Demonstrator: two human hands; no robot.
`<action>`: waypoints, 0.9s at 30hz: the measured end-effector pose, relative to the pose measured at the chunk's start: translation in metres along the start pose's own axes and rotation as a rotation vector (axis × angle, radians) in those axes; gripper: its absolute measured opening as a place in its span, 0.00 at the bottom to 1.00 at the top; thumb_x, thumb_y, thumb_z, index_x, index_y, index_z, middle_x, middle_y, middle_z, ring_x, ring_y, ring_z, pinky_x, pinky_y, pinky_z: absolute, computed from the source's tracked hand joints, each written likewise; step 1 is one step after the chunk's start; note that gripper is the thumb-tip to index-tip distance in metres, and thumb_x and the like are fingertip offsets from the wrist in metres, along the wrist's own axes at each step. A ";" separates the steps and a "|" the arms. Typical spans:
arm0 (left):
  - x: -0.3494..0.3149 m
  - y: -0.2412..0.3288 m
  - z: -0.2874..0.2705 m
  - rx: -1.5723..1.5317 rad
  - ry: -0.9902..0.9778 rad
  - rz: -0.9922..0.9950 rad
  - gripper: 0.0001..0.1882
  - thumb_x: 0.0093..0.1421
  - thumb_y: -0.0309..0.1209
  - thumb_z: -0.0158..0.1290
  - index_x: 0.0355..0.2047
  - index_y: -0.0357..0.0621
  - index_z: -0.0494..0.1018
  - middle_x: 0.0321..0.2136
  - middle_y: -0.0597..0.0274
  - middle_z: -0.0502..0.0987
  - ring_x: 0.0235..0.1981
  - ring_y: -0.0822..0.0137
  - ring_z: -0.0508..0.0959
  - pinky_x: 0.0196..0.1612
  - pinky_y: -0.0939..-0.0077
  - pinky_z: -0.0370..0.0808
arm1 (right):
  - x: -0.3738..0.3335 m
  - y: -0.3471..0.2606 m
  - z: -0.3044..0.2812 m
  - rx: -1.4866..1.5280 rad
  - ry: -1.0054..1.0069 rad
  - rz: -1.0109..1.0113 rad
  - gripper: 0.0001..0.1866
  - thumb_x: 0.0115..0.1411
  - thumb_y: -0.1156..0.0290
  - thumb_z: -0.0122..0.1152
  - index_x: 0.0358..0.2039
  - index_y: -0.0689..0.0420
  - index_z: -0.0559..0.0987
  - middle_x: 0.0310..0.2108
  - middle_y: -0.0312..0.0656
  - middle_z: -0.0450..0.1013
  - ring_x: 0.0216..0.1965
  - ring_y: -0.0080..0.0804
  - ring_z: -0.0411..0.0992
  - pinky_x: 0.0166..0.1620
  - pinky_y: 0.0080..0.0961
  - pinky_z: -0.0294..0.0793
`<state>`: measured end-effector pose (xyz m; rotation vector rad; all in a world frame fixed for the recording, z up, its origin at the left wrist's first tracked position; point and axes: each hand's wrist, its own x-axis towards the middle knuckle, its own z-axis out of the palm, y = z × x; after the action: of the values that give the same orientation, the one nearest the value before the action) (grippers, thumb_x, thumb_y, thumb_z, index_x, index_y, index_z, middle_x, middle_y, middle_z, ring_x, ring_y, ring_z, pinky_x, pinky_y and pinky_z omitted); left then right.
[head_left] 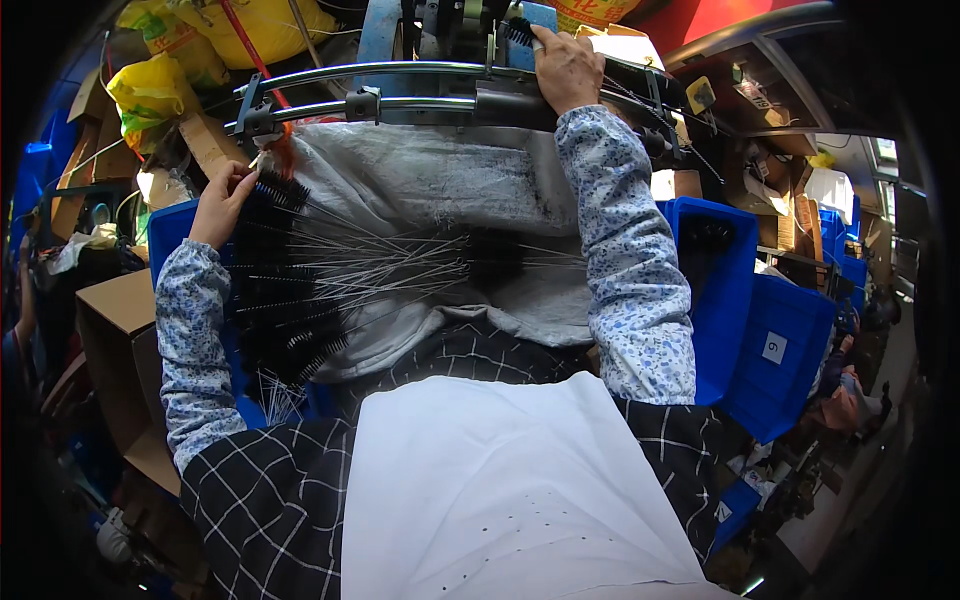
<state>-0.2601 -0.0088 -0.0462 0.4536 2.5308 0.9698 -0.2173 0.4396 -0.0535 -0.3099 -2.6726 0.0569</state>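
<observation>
My left hand (pixel 222 205) is closed in a pinch at the upper left of a pile of black bristle brushes (pixel 285 270). Something small and pale shows at its fingertips, too small to name. The brushes lie across a grey cloth (pixel 430 170) over my lap, their thin wire stems pointing to the middle. Up at the blue machine (pixel 380 40), my right hand (pixel 570 68) is closed on a short black-bristled brush (pixel 519 32), whose bristles stick out left of the fingers. An orange strip (pixel 284 150) hangs from the machine's rail beside my left hand.
Two metal rails (pixel 420 68) cross in front of me. Blue bins stand at the left (pixel 172 225) and right (pixel 735 270); the right one holds dark brushes (pixel 705 234). An open cardboard box (pixel 120 305) is at far left, yellow bags (pixel 150 90) behind it.
</observation>
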 end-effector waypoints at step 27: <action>-0.047 0.038 -0.106 -0.754 0.910 0.225 0.13 0.58 0.30 0.41 0.42 0.35 0.63 0.36 0.59 0.68 0.37 0.69 0.70 0.40 0.81 0.69 | -0.011 0.022 0.008 0.210 0.036 0.161 0.19 0.48 0.66 0.51 0.42 0.57 0.70 0.40 0.43 0.68 0.40 0.39 0.67 0.42 0.41 0.61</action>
<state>-0.2621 -0.0617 0.0635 0.0415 2.4995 2.5255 -0.2066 0.4582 -0.0674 -0.4527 -2.5725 0.3749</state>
